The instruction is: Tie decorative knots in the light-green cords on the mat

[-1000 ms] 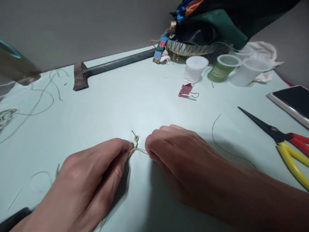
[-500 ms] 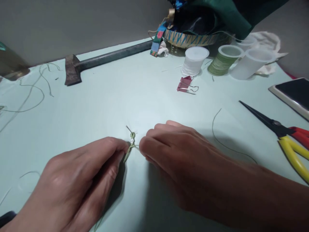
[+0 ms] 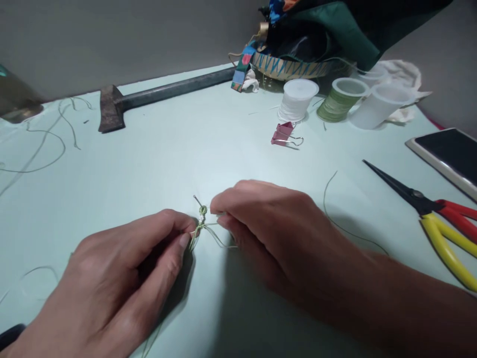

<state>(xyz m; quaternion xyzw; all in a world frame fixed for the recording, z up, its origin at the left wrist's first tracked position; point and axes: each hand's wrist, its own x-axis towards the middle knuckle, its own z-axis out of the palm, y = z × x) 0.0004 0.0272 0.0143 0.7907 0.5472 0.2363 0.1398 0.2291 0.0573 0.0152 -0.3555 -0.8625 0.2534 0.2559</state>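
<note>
“While the left hand (image 3: 122, 268) is pinching green strands (image 3: 193, 241) beside the small knotted piece (image 3: 202, 216), what is the right hand (image 3: 268, 223) doing?”

“It is hovering just right of the piece, thumb and index curling toward each other. One thin cord (image 3: 210, 224) is reaching the thumb, but the fingers are hiding whether they are gripping it.”

“And where is the piece lying?”

“On the counter (image 3: 167, 169), between the two hands, one pin (image 3: 197, 201) sticking out at its far end. That pin is probably anchoring it, so the left hand is seemingly steadying strands against it.”

“What is lying beyond?”

“To the right, one loose thread (image 3: 325, 201) is curving near the forearm. One pair of scissors (image 3: 419, 200) is resting there, its two handles angling toward the person, likely for easy reach. One phone (image 3: 447, 156) is lying past it.”

“And farther off?”

“One pink binder clip (image 3: 282, 135) is sitting before one white spool (image 3: 298, 102), one green spool (image 3: 338, 105) and one translucent spool (image 3: 376, 110), presumably grouped for handiness. One hammer (image 3: 112, 112) is lying along the back edge, seemingly set aside.”
</note>
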